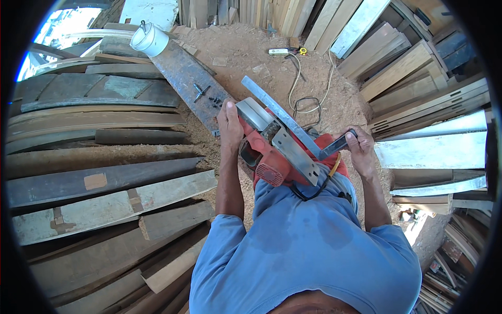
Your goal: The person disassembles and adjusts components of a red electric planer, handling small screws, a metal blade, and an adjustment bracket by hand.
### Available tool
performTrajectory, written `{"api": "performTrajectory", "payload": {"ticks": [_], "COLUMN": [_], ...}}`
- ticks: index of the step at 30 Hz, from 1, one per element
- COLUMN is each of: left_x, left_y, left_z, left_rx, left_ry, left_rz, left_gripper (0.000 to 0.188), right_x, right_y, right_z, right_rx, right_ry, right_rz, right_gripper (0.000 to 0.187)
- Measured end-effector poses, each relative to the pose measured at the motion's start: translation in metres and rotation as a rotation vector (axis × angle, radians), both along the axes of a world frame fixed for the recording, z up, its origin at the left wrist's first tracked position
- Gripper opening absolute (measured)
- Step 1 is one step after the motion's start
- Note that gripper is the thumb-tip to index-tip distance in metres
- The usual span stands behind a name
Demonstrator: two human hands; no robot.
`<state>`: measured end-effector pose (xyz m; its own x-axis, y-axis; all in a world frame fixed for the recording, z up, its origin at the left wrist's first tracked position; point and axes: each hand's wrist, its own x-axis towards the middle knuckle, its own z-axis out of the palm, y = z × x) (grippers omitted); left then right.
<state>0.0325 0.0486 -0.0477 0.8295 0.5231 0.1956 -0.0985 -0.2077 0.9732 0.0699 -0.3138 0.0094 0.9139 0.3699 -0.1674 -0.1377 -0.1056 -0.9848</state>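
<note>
A red electric hand planer (pixel 272 166) rests on my lap, turned over so its metal sole (pixel 294 152) faces up. My left hand (pixel 230 124) is closed around its front end, thumb on the metal part. In my right hand (pixel 361 146) is the dark handle of a try square (pixel 282 116). The square's long steel blade lies along the planer's sole, pointing away and to the left. A black cord with a yellow section (pixel 330 175) runs beside the planer's rear.
On a narrow board (pixel 196 83) ahead lie a dark wing-handled tool (pixel 200 92) and small dark parts, with a white bucket (pixel 150 40) at its far end. Cables (pixel 328 86) trail over the sawdust-covered ground. Stacked planks (pixel 104 196) line the left; more timber (pixel 429 149) stands right.
</note>
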Motion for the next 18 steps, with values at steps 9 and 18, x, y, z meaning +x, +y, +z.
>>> {"api": "performTrajectory", "payload": {"ticks": [9, 18], "left_x": [0.000, 0.008], "left_y": [-0.006, -0.010], "left_z": [0.014, 0.016], "left_rx": [0.055, 0.169], "left_ry": [0.020, 0.067], "left_rz": [0.010, 0.008], "left_gripper": [0.045, 0.045], "right_x": [-0.007, -0.005], "right_y": [0.001, -0.006], "right_z": [-0.014, -0.033], "right_rx": [-0.027, 0.099], "right_ry": [-0.089, 0.101], "right_rz": [0.072, 0.040], "right_gripper": [0.027, 0.028]}}
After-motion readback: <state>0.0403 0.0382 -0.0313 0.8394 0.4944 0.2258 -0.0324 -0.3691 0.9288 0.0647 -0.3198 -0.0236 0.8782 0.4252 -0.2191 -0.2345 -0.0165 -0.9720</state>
